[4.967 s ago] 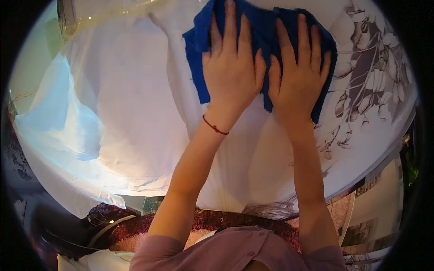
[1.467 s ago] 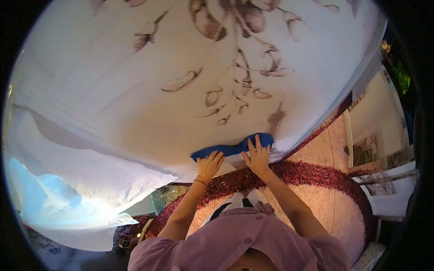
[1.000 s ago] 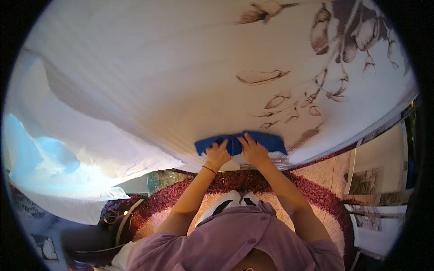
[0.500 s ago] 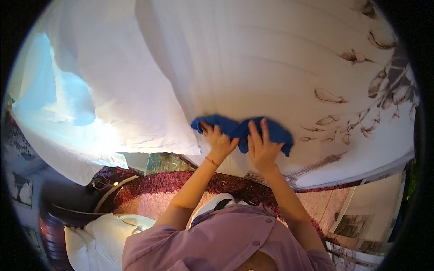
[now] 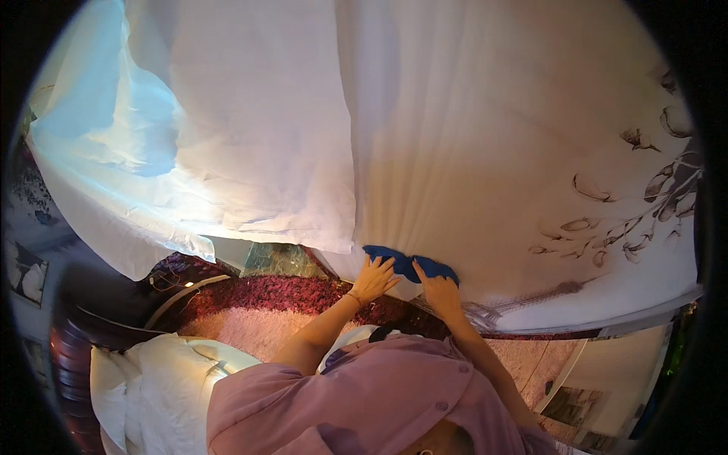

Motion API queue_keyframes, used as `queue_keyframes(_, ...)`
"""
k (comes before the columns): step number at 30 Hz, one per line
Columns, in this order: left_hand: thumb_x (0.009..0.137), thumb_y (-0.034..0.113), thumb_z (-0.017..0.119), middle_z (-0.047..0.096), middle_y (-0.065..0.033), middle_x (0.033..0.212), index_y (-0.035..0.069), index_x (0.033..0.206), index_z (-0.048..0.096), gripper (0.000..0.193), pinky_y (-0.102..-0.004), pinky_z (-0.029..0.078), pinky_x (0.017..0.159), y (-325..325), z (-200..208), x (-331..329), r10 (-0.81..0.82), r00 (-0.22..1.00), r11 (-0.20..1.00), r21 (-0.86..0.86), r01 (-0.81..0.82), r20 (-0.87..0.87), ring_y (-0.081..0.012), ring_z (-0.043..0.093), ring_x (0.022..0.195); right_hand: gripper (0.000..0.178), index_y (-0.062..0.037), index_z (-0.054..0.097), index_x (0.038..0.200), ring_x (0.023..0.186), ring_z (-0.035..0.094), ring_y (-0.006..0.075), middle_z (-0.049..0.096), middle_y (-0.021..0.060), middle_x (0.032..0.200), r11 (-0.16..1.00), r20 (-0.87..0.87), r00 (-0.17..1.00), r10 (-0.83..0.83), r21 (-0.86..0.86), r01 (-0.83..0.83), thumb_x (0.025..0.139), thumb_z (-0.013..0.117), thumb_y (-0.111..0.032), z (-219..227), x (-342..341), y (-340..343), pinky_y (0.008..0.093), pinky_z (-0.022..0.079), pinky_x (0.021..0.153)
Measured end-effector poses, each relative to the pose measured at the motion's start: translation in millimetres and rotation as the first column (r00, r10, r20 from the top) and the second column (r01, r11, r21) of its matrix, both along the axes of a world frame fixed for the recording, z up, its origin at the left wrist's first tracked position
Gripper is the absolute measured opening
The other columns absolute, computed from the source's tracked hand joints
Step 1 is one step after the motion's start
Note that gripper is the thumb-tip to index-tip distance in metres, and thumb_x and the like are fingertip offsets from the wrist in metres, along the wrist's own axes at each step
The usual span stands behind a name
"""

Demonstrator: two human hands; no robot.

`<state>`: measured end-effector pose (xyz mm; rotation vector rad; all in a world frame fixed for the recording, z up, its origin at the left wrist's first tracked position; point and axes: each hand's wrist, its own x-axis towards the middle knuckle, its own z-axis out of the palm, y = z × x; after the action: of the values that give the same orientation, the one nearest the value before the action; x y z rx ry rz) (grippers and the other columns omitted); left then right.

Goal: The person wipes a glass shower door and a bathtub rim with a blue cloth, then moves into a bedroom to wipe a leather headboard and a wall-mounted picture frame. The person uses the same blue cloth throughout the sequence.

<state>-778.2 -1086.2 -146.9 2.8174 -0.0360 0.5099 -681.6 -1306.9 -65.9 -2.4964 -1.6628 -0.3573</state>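
Observation:
A small blue cloth [image 5: 409, 264] with two rounded ends lies against the white bedsheet [image 5: 470, 174], close to its near edge. On its left end is my left hand [image 5: 374, 282], fingers spread across the top and pinching the material. My right hand [image 5: 440, 294] holds the right end, its index finger stretched toward the middle of the cloth. The undersides of both hands and the thumbs' exact grip are hidden.
A loose white sheet [image 5: 258, 129] hangs over the left side. Below is a red and pink shaggy rug [image 5: 265, 299]. White bedding [image 5: 155, 379] rests on a dark leather seat [image 5: 72, 364] at lower left. Dark printed flowers [image 5: 644, 197] show on the sheet at right.
Both hands have drawn the blue cloth toward me, nearer the sheet's edge. The cloth now looks narrower and more bunched. The view has shifted slightly.

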Motion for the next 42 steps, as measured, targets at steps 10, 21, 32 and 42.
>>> queue_keyframes(10,0.073,0.050,0.068,0.056,-0.0079,0.127,0.025,0.105,0.071,0.041,-0.0719,0.035,0.076,0,173,74,0.173,0.611,0.934,0.068,-0.350,0.773,-0.0541,0.046,0.101,0.050,-0.0190,0.063,0.133,0.097,0.060,0.0313,0.055,0.0059,0.143,0.668,0.335,0.887,-0.319,0.743,-0.041,0.083,0.067,-0.021,167,17,61,0.0376,0.044,0.070)
queue_keyframes(21,0.091,0.036,0.063,0.066,0.0040,0.121,0.023,0.119,0.068,0.031,-0.0476,0.047,0.077,37,-24,6,-0.179,0.984,0.959,0.226,0.173,0.004,-0.0156,0.065,0.087,0.059,-0.0134,0.052,0.143,0.054,0.055,0.0201,0.072,0.0093,0.105,0.983,-0.012,0.994,-0.112,-0.149,0.109,0.086,0.064,-0.012,-17,-6,-16,0.0377,0.044,0.057)
queue_keyframes(32,0.081,0.049,0.067,0.055,-0.0179,0.112,0.023,0.104,0.070,0.035,-0.0628,0.032,0.072,-36,163,92,-0.050,0.765,0.982,0.172,-0.080,0.642,-0.0518,0.046,0.090,0.050,-0.0096,0.055,0.138,0.107,0.057,0.0440,0.049,0.0242,0.144,0.584,0.278,0.762,-0.585,0.797,0.157,0.095,0.057,-0.036,151,40,-9,0.0560,0.041,0.090)
queue_keyframes(42,0.089,0.031,0.067,0.068,0.0048,0.118,0.022,0.113,0.069,0.026,-0.0267,0.047,0.048,-131,149,133,-0.564,0.680,0.815,0.449,0.366,0.469,-0.0106,0.060,0.059,0.048,-0.0047,0.062,0.123,0.094,0.058,0.0365,0.053,0.0215,0.137,0.645,0.139,0.736,-0.662,0.606,0.466,0.083,0.062,-0.031,2,50,-116,0.0567,0.039,0.085)
